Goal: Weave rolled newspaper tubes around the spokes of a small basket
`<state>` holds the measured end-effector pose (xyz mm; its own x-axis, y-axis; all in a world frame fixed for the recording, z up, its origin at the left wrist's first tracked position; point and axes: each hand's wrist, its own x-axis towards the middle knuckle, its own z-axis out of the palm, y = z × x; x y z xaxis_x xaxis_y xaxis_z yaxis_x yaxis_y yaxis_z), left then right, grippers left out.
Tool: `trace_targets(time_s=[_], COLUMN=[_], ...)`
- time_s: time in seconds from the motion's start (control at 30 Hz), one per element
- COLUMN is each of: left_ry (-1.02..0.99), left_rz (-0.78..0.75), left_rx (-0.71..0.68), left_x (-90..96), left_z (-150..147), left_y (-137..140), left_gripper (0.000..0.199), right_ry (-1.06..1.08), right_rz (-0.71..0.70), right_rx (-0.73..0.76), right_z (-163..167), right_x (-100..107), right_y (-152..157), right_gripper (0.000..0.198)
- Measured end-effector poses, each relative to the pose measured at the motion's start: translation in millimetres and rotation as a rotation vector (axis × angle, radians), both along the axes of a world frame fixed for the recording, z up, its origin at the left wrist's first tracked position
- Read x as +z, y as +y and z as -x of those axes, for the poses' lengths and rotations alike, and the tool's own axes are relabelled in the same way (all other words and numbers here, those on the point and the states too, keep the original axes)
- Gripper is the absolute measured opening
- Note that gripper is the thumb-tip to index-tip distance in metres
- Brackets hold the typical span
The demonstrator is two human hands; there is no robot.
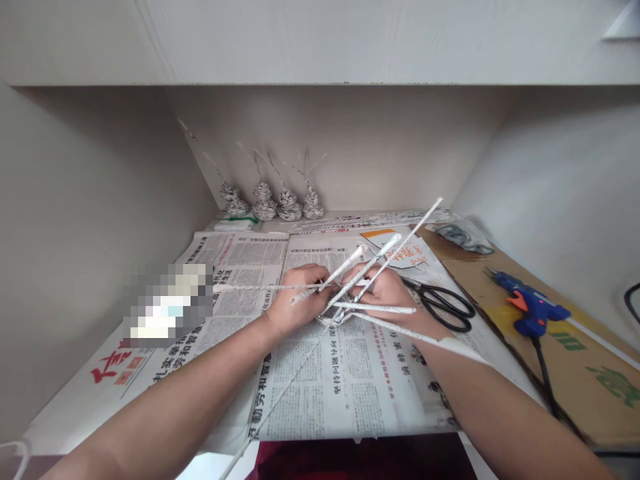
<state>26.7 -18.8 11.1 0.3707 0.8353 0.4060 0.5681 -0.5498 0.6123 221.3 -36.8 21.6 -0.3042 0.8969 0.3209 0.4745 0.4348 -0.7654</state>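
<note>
- Work position: the small woven piece (334,319) sits low between my two hands, over the newspaper (360,393), with paper tubes fanning out of it.
- Left hand (301,300): my fingers are closed on the side of the piece. This grip should act as the clamp; I advise firm, even pressure that does not flatten the weave.
- Right hand (383,288): my fingers are curled in among the tubes. The crossing tubes hide the fingertips, so I cannot tell exactly what they pinch.
- Handling: guide one tube at a time, close to its root, and seat each bend snugly. Paper probably creases if pulled from the far end.
- Spacing: hold the upright tube (420,223) and its neighbours apart, so that none is trapped under a bend.
- Loose strand (287,390): it runs toward me and over the front edge. Mind that my body does not snag it.
- Right boundary: the scissors (445,307) lie just beside my right forearm; the glue gun (537,313) rests farther out on the cardboard (565,383). Limit sweeps that way.
- Rear boundary: four woven gourd shapes (266,210) stand by the back wall, well apart from the work.
- Room for movement: the broadest allowance is over the newspaper in front of the piece.
</note>
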Motion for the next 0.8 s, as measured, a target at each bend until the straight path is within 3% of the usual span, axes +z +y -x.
trace_targets(time_s=[0.17,0.3,0.43,0.57,0.67,0.8], left_ry=[-0.032,-0.084,-0.114,-0.145,-0.173,-0.175], left_rz=[0.020,-0.037,-0.048,-0.012,0.029,0.050], left_rx=[-0.020,-0.131,-0.148,-0.096,-0.039,-0.019], left_x=[0.6,0.7,1.3,3.2,5.4,8.0], left_z=[-1.0,-2.4,-2.7,-2.4,-2.0,-1.3], left_y=[0.3,2.7,3.0,1.3,0.5,0.5], left_gripper=[0.007,0.013,0.012,0.011,0.010,0.010], right_ry=[0.045,0.056,-0.068,-0.191,-0.244,-0.217], right_rz=[0.038,0.044,0.014,-0.054,-0.047,0.069], right_rx=[0.042,0.049,-0.105,-0.228,-0.159,0.075], right_z=[-3.3,-2.5,0.7,-2.2,-6.3,-7.0], right_x=[-0.9,-1.7,5.8,13.4,16.8,22.3], right_y=[2.7,3.5,-2.4,-9.4,-12.1,-14.9], right_gripper=[0.008,0.007,0.004,0.023,0.030,0.027])
